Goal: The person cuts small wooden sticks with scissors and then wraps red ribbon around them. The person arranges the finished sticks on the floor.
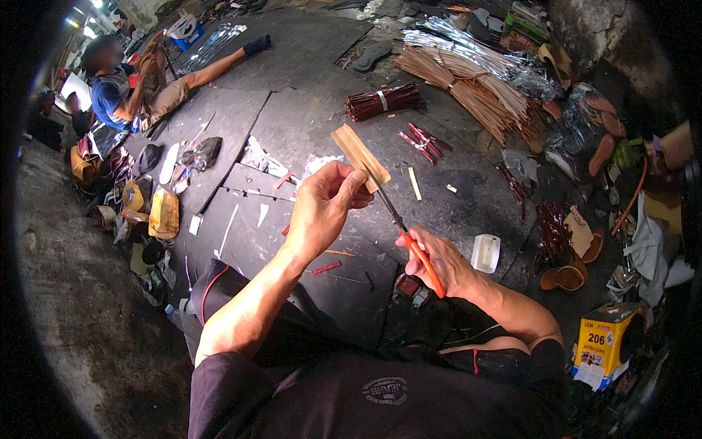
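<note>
My left hand (329, 201) pinches the near end of a tan strip of material (353, 150), thumb on top, above the dark floor. In my right hand (442, 260) is a pair of scissors (420, 252) with orange handles, its fingers wrapped round the grips. The dark blades reach up to the strip beside my left thumb. Whether the blades are closed, or have cut into the strip, I cannot tell. Beyond the strip lies a dark red bundle of strips (383, 102) with a pale band round it. A few smaller dark red pieces (425, 143) lie nearer.
At the back right is a large bundle of brown strips (468, 84). A yellow tin (605, 344) stands low on the right, near sandal parts (564, 278). A clear plastic container (485, 253) sits beside my right hand. Another person (139, 91) sits on the floor at far left.
</note>
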Action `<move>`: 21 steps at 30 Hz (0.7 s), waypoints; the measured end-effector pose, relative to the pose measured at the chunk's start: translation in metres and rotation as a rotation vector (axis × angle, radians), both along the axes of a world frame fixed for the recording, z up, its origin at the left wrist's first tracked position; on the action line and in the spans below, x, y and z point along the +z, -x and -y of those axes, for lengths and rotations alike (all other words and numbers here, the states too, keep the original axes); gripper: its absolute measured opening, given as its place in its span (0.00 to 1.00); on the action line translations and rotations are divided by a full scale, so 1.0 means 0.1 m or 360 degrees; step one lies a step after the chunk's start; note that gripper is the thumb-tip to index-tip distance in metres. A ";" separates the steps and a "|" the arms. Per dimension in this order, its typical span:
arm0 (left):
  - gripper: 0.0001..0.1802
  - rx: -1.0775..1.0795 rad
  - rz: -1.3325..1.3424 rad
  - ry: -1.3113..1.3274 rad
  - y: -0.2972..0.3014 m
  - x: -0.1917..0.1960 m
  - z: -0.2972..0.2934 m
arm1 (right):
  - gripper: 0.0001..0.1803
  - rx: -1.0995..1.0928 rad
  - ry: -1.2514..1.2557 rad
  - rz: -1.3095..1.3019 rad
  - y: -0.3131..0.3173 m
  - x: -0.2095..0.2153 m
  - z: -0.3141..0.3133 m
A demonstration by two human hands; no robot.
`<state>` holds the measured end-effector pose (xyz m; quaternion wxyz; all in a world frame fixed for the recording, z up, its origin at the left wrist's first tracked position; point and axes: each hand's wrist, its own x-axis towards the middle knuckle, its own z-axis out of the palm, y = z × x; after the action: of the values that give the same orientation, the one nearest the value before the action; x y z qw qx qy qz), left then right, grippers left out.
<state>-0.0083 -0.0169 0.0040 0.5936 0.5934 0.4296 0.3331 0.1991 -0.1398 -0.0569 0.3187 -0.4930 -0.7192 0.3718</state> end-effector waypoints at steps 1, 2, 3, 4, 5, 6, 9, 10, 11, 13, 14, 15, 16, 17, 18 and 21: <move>0.13 -0.0001 -0.0006 -0.0004 0.00 0.00 0.00 | 0.18 0.0000 0.0039 -0.0024 0.00 0.01 0.00; 0.13 0.0002 -0.0015 -0.0001 0.00 0.00 0.00 | 0.24 0.0001 0.0077 -0.0048 -0.01 0.01 0.00; 0.13 0.0006 -0.0024 0.0002 0.00 0.00 0.00 | 0.31 0.0001 0.0116 -0.0072 -0.02 0.02 0.00; 0.13 0.0011 -0.0035 0.0006 0.01 -0.01 0.00 | 0.30 -0.0004 0.0121 -0.0083 -0.01 0.03 0.01; 0.13 0.0009 -0.0050 -0.0002 0.01 0.00 0.00 | 0.29 -0.0008 0.0126 -0.0094 0.00 0.06 0.01; 0.13 0.0008 -0.0065 -0.0010 0.01 0.01 0.01 | 0.29 -0.0013 0.0131 -0.0104 0.00 0.08 0.01; 0.13 0.0009 -0.0100 -0.0017 0.00 0.02 0.01 | 0.24 0.0004 0.0063 -0.0029 0.00 0.11 0.01; 0.13 0.0012 -0.0111 -0.0017 0.00 0.03 0.01 | 0.24 -0.0007 0.0105 -0.0067 0.01 0.11 0.02; 0.14 0.0004 -0.0099 -0.0015 0.00 0.02 0.01 | 0.23 -0.0017 0.0147 -0.0105 0.01 0.12 0.03; 0.14 -0.0014 -0.0074 -0.0011 0.00 -0.02 0.00 | 0.22 -0.0040 0.0203 -0.0155 0.01 0.11 0.03; 0.14 -0.0033 -0.0091 -0.0032 0.01 -0.03 -0.02 | 0.21 -0.0053 0.0217 -0.0167 0.00 0.10 0.04; 0.15 -0.0053 -0.0107 -0.0053 0.03 -0.04 -0.03 | 0.21 -0.0066 0.0231 -0.0178 0.00 0.10 0.04; 0.15 -0.0071 -0.0123 -0.0073 0.03 -0.05 -0.04 | 0.21 -0.0074 0.0225 -0.0192 0.00 0.10 0.04; 0.15 -0.0087 -0.0111 -0.0060 0.03 -0.05 -0.03 | 0.21 -0.0082 0.0219 -0.0206 0.00 0.11 0.04; 0.15 -0.0103 -0.0098 -0.0046 0.02 -0.04 -0.01 | 0.21 -0.0089 0.0213 -0.0220 0.00 0.11 0.03; 0.16 -0.0128 -0.0106 -0.0036 0.00 -0.02 0.01 | 0.20 -0.0102 0.0263 -0.0179 -0.02 0.09 0.02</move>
<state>-0.0084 -0.0176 0.0019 0.5852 0.6276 0.4210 0.2938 0.2007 -0.1421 -0.0480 0.3285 -0.5188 -0.6508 0.4466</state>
